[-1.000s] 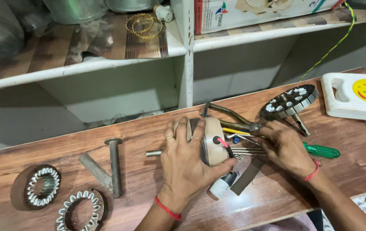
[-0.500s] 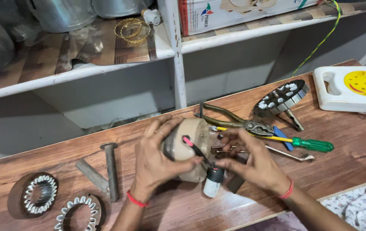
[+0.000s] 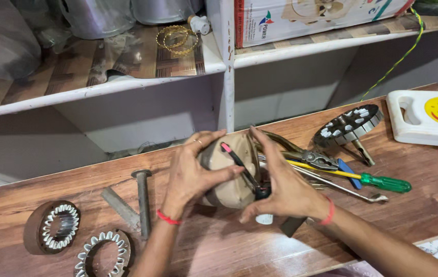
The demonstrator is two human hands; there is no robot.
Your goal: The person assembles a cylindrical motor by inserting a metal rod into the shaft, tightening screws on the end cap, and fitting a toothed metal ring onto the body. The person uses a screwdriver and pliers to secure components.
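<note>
1. While both hands grip it, the beige motor housing (image 3: 226, 172) sits mid-bench, lifted off the wooden table (image 3: 219, 246).
2. Left hand (image 3: 190, 174) clamped on its left side; right hand (image 3: 285, 187) clamped on its right.
3. Black-red wire (image 3: 239, 164) crosses the housing face.
4. Pliers (image 3: 306, 156) and green-handled screwdriver (image 3: 378, 181) lie just right.
5. Two toothed rings (image 3: 57, 225) near left.

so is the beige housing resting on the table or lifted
Lifted: the beige housing sits between left hand and right hand, above the table.
</note>
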